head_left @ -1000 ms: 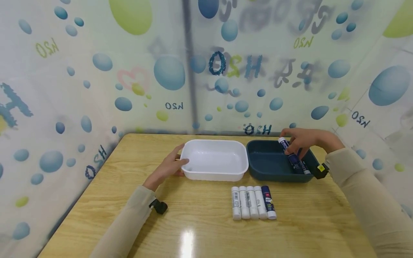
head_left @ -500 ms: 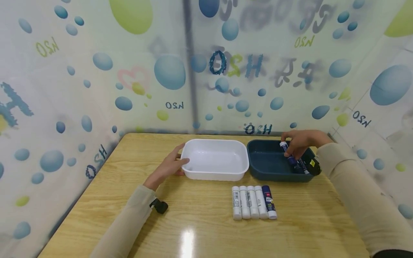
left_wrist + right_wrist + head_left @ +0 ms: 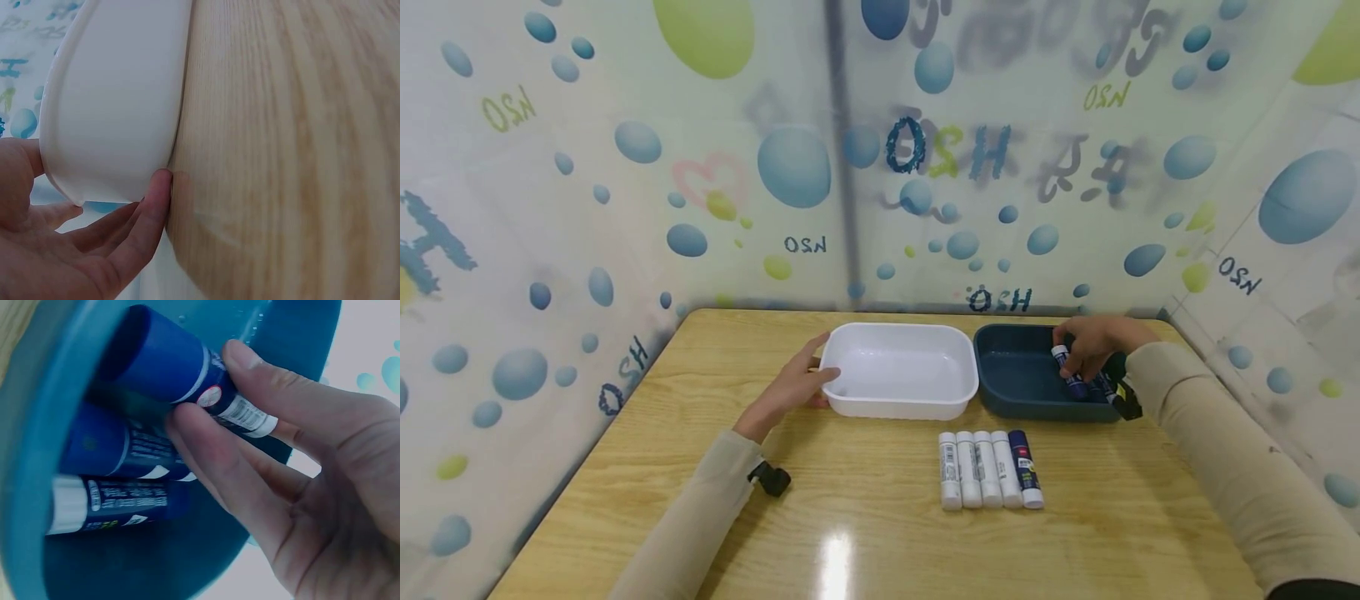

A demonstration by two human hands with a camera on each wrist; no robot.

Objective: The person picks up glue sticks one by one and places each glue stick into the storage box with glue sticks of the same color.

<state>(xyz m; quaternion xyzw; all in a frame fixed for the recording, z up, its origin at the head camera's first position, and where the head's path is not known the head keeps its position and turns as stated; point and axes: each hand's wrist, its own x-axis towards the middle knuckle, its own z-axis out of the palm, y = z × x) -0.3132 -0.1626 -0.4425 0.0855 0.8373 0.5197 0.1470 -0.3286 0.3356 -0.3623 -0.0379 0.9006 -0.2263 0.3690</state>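
In the head view my left hand (image 3: 792, 386) grips the left end of a white tray (image 3: 898, 409), thumb over the rim; in the left wrist view the fingertips touch its outer wall. My right hand (image 3: 1099, 343) is over the dark blue tray (image 3: 1015, 408). Its thumb and fingers pinch a dark blue glue stick (image 3: 169, 359) with a white end, tilted inside that tray. Beneath it, in the right wrist view, lie a second blue glue stick (image 3: 119, 445) and a third glue stick (image 3: 125, 503) with a white end towards the wall.
On the wooden table (image 3: 850, 475), in front of the trays, several white glue sticks (image 3: 968, 471) lie side by side. A blue glue stick (image 3: 1026, 469) closes the row at the right. The trays stand side by side, near a patterned wall sheet (image 3: 925, 225).
My right hand has moved down into the dark blue tray, lowering the pinched glue stick towards its floor. The left hand and the white tray have stayed in place.
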